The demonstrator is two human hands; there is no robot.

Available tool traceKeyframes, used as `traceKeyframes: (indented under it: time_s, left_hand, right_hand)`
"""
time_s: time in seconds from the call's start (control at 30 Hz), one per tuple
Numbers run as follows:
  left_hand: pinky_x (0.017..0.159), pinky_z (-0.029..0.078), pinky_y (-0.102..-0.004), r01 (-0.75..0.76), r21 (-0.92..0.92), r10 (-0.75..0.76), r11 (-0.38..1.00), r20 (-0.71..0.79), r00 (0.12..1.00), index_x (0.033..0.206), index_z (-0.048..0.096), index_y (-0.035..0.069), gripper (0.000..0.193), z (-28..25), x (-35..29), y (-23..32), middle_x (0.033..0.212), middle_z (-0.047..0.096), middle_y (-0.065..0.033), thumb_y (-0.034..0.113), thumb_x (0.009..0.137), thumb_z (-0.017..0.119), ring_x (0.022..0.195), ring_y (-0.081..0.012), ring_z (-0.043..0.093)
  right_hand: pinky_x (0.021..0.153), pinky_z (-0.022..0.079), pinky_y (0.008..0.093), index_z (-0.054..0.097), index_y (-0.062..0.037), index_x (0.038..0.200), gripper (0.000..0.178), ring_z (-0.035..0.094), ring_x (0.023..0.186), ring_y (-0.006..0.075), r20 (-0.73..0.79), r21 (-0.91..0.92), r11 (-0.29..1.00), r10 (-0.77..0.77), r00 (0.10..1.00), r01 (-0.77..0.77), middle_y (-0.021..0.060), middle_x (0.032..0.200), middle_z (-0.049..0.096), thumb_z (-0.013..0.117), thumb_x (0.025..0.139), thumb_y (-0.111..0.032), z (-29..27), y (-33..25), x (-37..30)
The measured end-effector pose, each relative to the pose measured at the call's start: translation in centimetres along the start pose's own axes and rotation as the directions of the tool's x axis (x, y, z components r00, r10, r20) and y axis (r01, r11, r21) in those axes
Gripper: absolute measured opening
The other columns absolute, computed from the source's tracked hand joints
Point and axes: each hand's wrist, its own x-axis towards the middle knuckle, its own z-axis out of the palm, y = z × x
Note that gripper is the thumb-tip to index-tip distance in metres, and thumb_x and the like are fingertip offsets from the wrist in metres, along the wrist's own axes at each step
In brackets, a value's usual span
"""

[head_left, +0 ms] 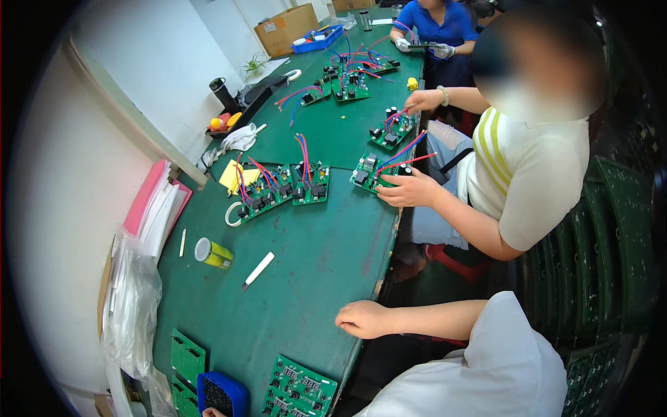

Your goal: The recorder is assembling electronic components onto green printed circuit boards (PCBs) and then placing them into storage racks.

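My right hand point(364, 320) rests near the table's right edge, its fingers curled into a loose fist with nothing visible in them. Of my left hand point(212, 412), only a small part shows at the lower edge, beside a blue bin point(237, 396) holding small black parts; its grip is hidden. Between the bin and the table edge lies a green circuit board point(300, 386) with digit displays and black components. More green boards point(187, 356) are on the bin's other side. A white-handled tool point(258, 271) with a dark tip lies beyond my right hand.
On my right, a co-worker handles wired circuit boards point(393, 130); another person in blue point(445, 21) sits farther off. Wired boards point(311, 183) and a yellow-green can point(213, 254) stand on the green table point(313, 257). Plastic bags point(130, 306) and papers line the wall.
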Motion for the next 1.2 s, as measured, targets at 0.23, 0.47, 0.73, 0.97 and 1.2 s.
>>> traceKeyframes:
  time_s: [0.23, 0.47, 0.73, 0.97, 1.2]
  left_hand:
    - [0.076, 0.049, -0.0396, -0.024, 0.041, 0.026, 0.999, -0.05, 0.998, 0.089, 0.063, -0.004, 0.019, -1.6, -0.5, 2.2, 0.085, 0.064, -0.0231, 0.014, 0.083, 0.057, 0.077, -0.0367, 0.06]
    - [0.074, 0.048, -0.0403, -0.096, -0.036, 0.09, 0.995, -0.147, 0.985, 0.088, 0.061, -0.004, 0.018, -2.5, -0.9, 3.3, 0.084, 0.062, -0.023, 0.014, 0.085, 0.056, 0.076, -0.0368, 0.059]
    - [0.074, 0.049, -0.0385, -0.12, -0.086, 0.102, 0.989, -0.188, 0.977, 0.087, 0.062, -0.003, 0.016, -3.3, -2.4, 3.7, 0.084, 0.062, -0.0216, 0.012, 0.085, 0.057, 0.075, -0.0345, 0.059]
    - [0.074, 0.05, -0.0357, -0.13, -0.142, 0.095, 0.981, -0.226, 0.969, 0.09, 0.061, -0.004, 0.014, -4.2, -4.7, 2.7, 0.085, 0.062, -0.0213, 0.009, 0.085, 0.059, 0.076, -0.0309, 0.061]
    - [0.071, 0.05, -0.0343, -0.103, -0.12, 0.069, 0.987, -0.256, 0.964, 0.094, 0.062, -0.004, 0.016, -5.5, -8.2, 2.8, 0.082, 0.062, -0.0195, 0.01, 0.086, 0.059, 0.075, -0.0279, 0.061]
  right_hand:
    - [0.072, 0.047, 0.0416, 0.058, -0.002, 0.092, 0.013, 0.059, 0.083, 0.0316, -0.059, 0.016, 1.0, 0.013, 0.998, -0.012, 0.0127, 0.086, 0.062, 0.052, 0.082, -0.007, -0.4, -1.5, -1.1]
    - [0.07, 0.048, 0.0408, 0.058, -0.0026, 0.092, 0.012, 0.059, 0.081, 0.0308, -0.056, 0.01, 0.999, 0.036, 0.998, -0.036, 0.0117, 0.086, 0.062, 0.053, 0.082, -0.007, -0.3, -2.2, -1.7]
    - [0.064, 0.048, 0.0393, 0.058, -0.0038, 0.093, 0.014, 0.06, 0.073, 0.0289, -0.169, -0.093, 0.995, -0.042, 0.985, 0.027, 0.0106, 0.079, 0.061, 0.055, 0.079, -0.005, -2.3, -2.1, -0.7]
    - [0.053, 0.045, 0.0397, 0.043, -0.0097, 0.13, 0.056, 0.06, 0.059, 0.0293, -0.5, -0.159, 0.968, 0.089, 0.861, -0.193, 0.0109, 0.066, 0.06, 0.055, 0.075, -0.01, -14.0, -1.4, 7.6]
    - [0.094, 0.043, 0.0421, 0.019, -0.0032, 0.143, 0.073, 0.054, 0.111, 0.0373, -0.68, -0.059, 0.757, 0.447, 0.581, -0.651, 0.0255, 0.122, 0.054, 0.047, 0.077, -0.015, -28.4, 8.4, 19.5]
